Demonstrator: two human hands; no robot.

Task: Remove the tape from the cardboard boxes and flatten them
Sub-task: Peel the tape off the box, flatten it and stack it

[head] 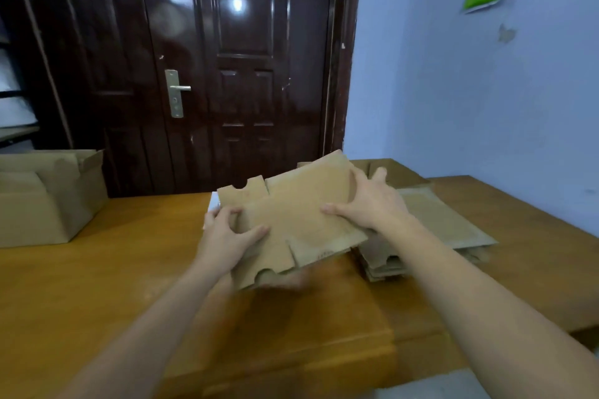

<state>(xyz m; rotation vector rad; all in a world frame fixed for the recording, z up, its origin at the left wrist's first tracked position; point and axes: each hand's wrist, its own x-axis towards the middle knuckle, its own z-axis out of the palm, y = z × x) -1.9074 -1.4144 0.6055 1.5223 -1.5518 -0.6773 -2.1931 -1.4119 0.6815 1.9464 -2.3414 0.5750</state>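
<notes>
Head view: my left hand (227, 236) and right hand (369, 204) pinch the flat box (291, 220); loosening could drop it short of the pile (447, 230) at three o'clock.

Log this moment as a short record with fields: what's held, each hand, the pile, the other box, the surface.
held: flattened box, raised above the table, tilted
left hand: grips the box's near-left edge, thumb on top
right hand: grips the box's right edge
pile: flat cardboard stack on the table, right of the held box
other box: open box at far left, still standing
surface: wooden table
</notes>
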